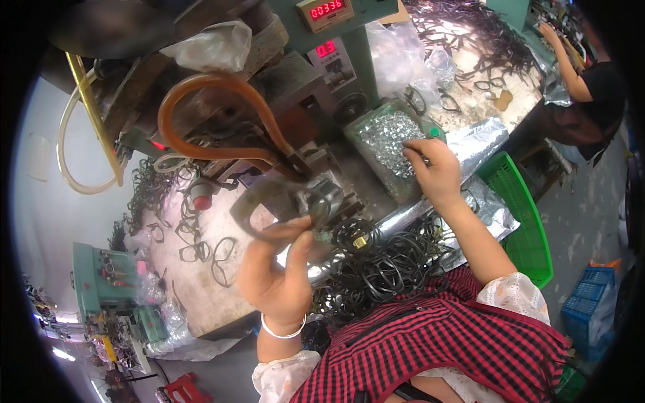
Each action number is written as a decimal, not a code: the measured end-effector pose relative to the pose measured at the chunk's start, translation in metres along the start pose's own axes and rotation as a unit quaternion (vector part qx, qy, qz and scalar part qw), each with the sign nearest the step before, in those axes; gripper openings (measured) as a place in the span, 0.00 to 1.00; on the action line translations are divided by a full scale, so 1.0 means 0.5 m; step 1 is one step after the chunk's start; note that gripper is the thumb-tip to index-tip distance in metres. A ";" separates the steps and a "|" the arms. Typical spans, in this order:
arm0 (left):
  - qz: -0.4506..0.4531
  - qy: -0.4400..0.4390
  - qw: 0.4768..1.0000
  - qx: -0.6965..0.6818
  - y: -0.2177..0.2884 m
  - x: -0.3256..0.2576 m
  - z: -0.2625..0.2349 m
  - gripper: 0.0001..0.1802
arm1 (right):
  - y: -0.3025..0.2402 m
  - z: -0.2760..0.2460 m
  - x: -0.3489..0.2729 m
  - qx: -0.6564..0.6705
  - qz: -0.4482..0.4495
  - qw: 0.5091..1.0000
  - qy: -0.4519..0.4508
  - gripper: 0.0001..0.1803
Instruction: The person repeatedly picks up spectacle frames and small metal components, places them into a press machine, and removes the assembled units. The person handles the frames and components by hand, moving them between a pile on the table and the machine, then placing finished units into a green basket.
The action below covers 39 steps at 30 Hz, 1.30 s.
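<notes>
Left hand (279, 272) is raised before the grey metal press tooling (316, 195), its grip closed on a thin black elastic loop (319, 213) pinched between thumb and fingers; the loop sits at the fingertips, just beside the tooling. Right hand (433, 171) reaches into the shallow green tray of small silver metal clips (386, 144), fingers curled onto the clips; whether they have closed on one cannot be told. Pile of black elastic loops (383, 265) lies on the foil-covered tabletop (477, 144) between both forearms. An amber rubber hose (208, 114) arcs above the tooling.
</notes>
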<state>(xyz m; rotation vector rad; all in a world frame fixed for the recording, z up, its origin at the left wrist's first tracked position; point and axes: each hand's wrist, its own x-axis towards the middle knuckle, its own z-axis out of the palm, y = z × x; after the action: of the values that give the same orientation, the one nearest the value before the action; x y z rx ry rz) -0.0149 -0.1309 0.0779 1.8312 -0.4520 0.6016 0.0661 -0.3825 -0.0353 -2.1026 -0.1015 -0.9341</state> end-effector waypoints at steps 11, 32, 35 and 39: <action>0.003 -0.006 0.994 0.108 0.015 0.024 0.007 0.06 | 0.026 0.014 0.052 0.066 0.105 0.992 0.008 0.06; -0.215 -0.012 0.968 0.127 -0.342 -0.090 -0.114 0.29 | -0.049 0.053 0.047 0.013 -0.053 0.994 -0.097 0.07; -0.218 -0.068 0.959 0.170 -0.368 -0.071 -0.089 0.22 | -0.066 0.068 0.047 0.050 -0.020 0.992 -0.113 0.09; -0.234 -0.088 0.957 0.148 -0.392 -0.061 -0.109 0.14 | -0.025 0.055 0.039 0.047 0.019 0.993 -0.109 0.10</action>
<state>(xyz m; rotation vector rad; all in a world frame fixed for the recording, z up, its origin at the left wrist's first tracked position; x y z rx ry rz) 0.0636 -0.0153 -0.0732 2.1916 -0.0314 0.1857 0.0918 -0.3594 -0.0252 -2.1055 -0.2129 -0.6608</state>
